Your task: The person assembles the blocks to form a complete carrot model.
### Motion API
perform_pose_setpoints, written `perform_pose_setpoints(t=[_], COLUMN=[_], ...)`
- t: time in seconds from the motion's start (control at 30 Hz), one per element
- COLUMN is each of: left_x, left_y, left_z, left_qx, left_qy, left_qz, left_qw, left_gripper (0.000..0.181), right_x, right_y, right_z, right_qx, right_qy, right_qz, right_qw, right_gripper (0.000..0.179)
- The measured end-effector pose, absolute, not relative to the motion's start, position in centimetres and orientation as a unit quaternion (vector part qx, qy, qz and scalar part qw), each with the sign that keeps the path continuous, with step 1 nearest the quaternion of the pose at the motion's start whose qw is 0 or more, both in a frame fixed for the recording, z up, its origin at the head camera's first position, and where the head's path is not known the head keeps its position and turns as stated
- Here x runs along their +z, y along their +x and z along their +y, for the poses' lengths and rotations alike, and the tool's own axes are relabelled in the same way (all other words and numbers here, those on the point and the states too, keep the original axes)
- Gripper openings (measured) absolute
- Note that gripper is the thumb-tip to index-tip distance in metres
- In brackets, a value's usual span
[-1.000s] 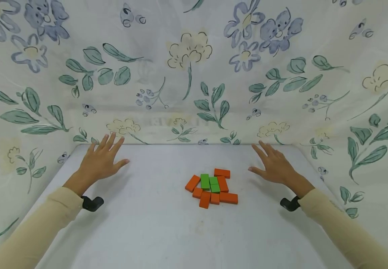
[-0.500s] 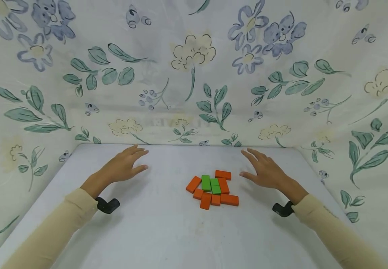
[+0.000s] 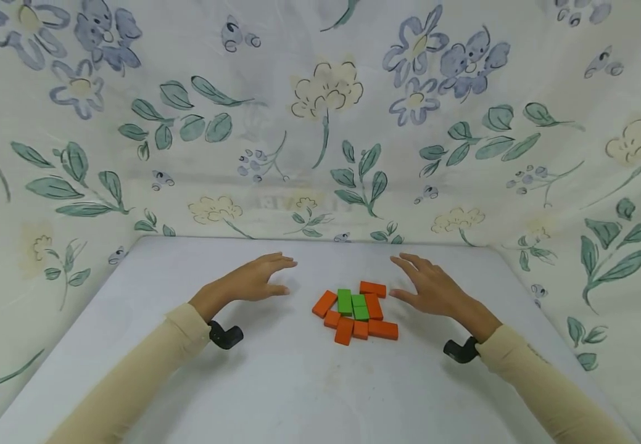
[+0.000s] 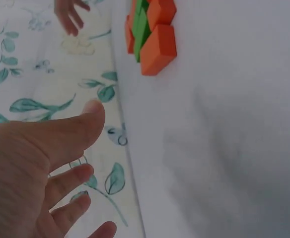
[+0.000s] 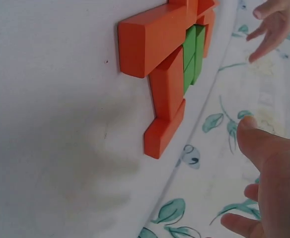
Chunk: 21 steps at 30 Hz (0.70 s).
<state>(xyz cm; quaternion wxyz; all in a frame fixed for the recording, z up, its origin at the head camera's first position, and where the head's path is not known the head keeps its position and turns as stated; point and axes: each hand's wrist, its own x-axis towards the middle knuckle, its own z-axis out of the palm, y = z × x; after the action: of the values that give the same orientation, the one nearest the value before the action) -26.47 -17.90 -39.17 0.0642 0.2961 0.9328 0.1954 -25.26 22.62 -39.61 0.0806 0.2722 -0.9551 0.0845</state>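
Several orange blocks (image 3: 383, 329) and green blocks (image 3: 345, 303) lie in a flat, close cluster on the white table. To their left, my left hand (image 3: 250, 279) hovers over the table, fingers extended and pointing right, holding nothing. My right hand (image 3: 431, 285) hovers just right of the cluster with its fingers spread, also holding nothing. From the left wrist, an orange block (image 4: 158, 50) shows at the cluster's near end, apart from the thumb. The right wrist view has an orange block (image 5: 164, 130) at the cluster's edge, clear of the fingers.
The white table (image 3: 298, 394) runs back to a floral cloth (image 3: 276, 203) that rises behind it and along both sides. Each wrist carries a black camera mount, the left one (image 3: 226, 335) and the right one (image 3: 461, 350).
My left hand has moved right, towards the blocks, turning so that its fingers point right. My right hand has shifted slightly left. The blocks keep their arrangement.
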Motion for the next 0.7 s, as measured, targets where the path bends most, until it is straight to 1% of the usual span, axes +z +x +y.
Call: perform_pose_setpoints(t=[0.23, 0.3, 0.43, 0.53, 0.7], left_x=[-40.5, -41.1, -41.8, -42.0, -42.3], left_y=[-26.8, -26.8, -27.0, -27.3, -28.0], left_z=[-14.0, -13.1, -11.9, -11.3, -10.7], left_qx=[0.206, 0.204, 0.204, 0.201, 0.191], left_qy=[0.337, 0.351, 0.362, 0.354, 0.336], left_qz=[0.907, 0.899, 0.892, 0.893, 0.899], left_qw=[0.147, 0.163, 0.180, 0.192, 0.208], left_gripper=[0.075, 0.079, 0.084, 0.085, 0.077], right_x=[-40.0, -40.3, -40.4, -40.4, -40.2], right_y=[-25.0, -24.9, -24.9, -25.0, -25.1], right_z=[21.9, 21.7, 21.2, 20.9, 20.7], right_qx=[0.099, 0.102, 0.108, 0.109, 0.110], right_qy=[0.302, 0.313, 0.329, 0.331, 0.326], right_qz=[-0.945, -0.940, -0.933, -0.932, -0.933], right_qw=[0.082, 0.087, 0.097, 0.100, 0.102], right_gripper=[0.074, 0.074, 0.073, 0.072, 0.070])
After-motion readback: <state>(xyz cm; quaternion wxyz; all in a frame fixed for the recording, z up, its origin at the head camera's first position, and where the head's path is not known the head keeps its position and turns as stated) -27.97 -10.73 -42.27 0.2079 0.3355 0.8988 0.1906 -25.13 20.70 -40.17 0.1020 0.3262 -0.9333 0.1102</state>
